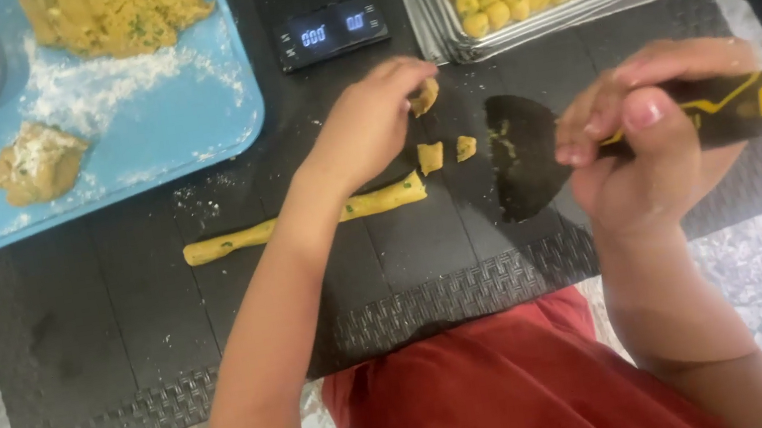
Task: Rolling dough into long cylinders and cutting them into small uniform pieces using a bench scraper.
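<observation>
- Right hand [638,145] is clamped on a black-and-yellow scraper [533,153], blade resting on the black mat [116,324].
- Left hand [368,125] pinches a dough piece [425,97], above the dough rope [302,222] and two cut bits [446,153].
- Beyond: scale [331,28], blue tray [186,122], metal tray [572,9] of dough pieces.

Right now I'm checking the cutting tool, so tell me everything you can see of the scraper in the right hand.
The scraper has a wide, dark, rounded blade with yellow dough flecks on it, and a black handle with yellow trim and an orange-yellow end cap. The right hand grips the handle, holding it roughly level, blade pointing left over the black mat, beside two small cut dough pieces.
</observation>
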